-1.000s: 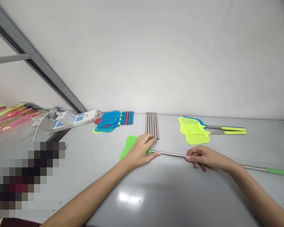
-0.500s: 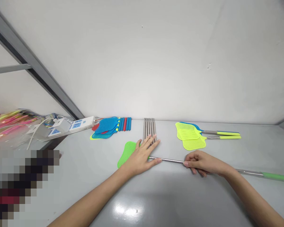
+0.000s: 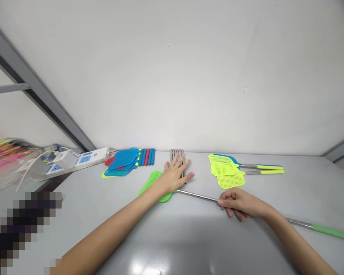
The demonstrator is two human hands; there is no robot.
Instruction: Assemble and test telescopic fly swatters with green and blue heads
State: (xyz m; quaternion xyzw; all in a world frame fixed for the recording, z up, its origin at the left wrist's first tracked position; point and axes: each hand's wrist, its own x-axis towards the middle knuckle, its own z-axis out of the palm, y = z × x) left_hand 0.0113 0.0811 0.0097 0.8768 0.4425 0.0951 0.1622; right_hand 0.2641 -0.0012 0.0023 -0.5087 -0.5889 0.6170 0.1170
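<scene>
A green fly swatter (image 3: pixel 151 180) lies across the table, its metal shaft (image 3: pixel 197 196) drawn out long and its green handle at the far right. My right hand (image 3: pixel 242 202) pinches this shaft between thumb and fingers near its middle. Spread wide, the fingers of my left hand (image 3: pixel 173 176) reach over a row of several metal rods (image 3: pixel 177 151) and cover their middle part. Whether they touch the rods I cannot tell. My left wrist hides part of the green mesh head.
Yellow and blue fly swatters (image 3: pixel 225 168) lie together at the back right. At the back left are stacked mesh heads (image 3: pixel 123 160) beside blue and red handle grips (image 3: pixel 147 157). A power strip (image 3: pixel 83 159) with white cables and bagged colourful items (image 3: pixel 8 156) stand further left.
My left hand has left the swatter's neck and moved up over the metal rods. My right hand keeps its pinch on the shaft. The view has shifted slightly.
</scene>
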